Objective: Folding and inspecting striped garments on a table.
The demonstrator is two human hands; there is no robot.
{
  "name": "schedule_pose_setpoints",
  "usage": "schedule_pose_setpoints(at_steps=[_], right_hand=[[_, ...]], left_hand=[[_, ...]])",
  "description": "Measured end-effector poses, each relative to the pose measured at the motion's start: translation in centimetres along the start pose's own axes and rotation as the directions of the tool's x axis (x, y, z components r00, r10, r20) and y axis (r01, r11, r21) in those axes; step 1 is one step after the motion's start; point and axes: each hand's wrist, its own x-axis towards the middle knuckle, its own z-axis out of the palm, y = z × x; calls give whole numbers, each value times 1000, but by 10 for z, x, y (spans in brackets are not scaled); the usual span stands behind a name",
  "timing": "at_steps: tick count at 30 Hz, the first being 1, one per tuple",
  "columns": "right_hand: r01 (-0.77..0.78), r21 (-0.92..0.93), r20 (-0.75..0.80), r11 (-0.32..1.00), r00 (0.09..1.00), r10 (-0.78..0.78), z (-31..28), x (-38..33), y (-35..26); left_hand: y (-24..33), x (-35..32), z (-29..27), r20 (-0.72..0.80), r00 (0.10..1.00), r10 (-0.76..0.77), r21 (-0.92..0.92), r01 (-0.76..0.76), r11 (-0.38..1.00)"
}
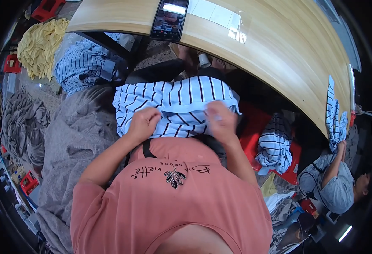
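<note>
A white garment with dark stripes [186,95] lies spread across my lap, with an open fold along its middle. My left hand [145,123] is closed at the left end of that fold, its curled fingers and thumb pinching the cloth. Over the right end of the fold is my right hand [220,122]. Motion smears its fingers, so whether they grip the cloth does not show.
A wooden table [262,46] curves ahead, with a phone [169,21] at its edge. Grey cloth [78,139] and a striped pile [82,63] lie to the left. Another striped bundle [275,144] rests on a red stool [250,127]. At far right a person [332,182] handles striped cloth.
</note>
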Motion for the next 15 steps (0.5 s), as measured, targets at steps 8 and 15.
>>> schedule_pose_setpoints(at_steps=[8, 15], right_hand=[[12, -192, 780, 981, 608, 146, 95, 11, 18], [-398, 177, 738, 900, 659, 146, 100, 7, 28]], left_hand=[[-6, 43, 13, 52, 969, 240, 350, -243, 905], [-21, 55, 11, 165, 944, 287, 352, -328, 876]])
